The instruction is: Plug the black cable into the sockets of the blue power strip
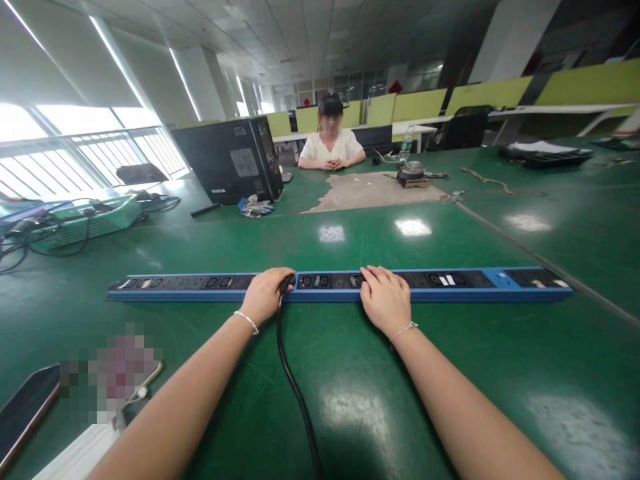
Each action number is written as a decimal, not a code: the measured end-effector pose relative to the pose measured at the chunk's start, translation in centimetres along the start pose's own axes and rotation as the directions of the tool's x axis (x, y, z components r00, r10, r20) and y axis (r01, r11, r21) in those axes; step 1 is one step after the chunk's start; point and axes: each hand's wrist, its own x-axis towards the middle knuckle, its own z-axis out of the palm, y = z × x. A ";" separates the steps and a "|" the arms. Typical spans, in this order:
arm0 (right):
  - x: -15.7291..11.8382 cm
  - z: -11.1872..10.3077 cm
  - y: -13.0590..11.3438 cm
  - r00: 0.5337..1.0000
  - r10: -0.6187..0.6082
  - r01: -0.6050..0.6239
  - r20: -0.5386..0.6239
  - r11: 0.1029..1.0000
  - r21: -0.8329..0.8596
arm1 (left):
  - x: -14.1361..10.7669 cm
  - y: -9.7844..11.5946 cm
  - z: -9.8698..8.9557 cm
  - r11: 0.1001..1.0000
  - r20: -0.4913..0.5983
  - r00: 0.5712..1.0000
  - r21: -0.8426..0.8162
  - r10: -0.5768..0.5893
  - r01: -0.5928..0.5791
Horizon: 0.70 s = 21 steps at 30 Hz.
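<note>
A long blue power strip (470,295) with a black face and rows of sockets lies crosswise on the green table. Near its middle, my left hand (265,293) is closed round a black plug (287,285) at the sockets. I cannot tell how far the plug sits in its socket. From it a black power cord (295,387) runs down toward me. My right hand (387,297) grips the strip right of the middle, its fingers together over the top and covering some sockets.
At the left stand a green basket (85,220) of cables and a black computer case (233,160), with gloves (256,207) beside it. Across the table sits a person (331,143). A phone (25,413) lies front left; a round metal device (413,173) stands farther back.
</note>
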 end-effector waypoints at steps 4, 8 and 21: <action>-0.1 0.1 0.0 1.000 -0.001 0.001 -0.006 1.000 0.003 | -0.2 0.3 0.1 1.000 0.011 1.000 0.022 -0.016 0.016; -0.1 0.0 0.0 1.000 -0.004 0.004 0.008 1.000 -0.002 | -0.5 0.3 0.3 0.999 0.005 0.999 0.026 -0.033 0.033; 0.0 -0.2 -0.1 1.000 -0.025 0.025 -0.006 0.999 -0.021 | -0.7 -1.6 -2.0 0.956 -0.450 0.866 -0.277 -0.218 0.097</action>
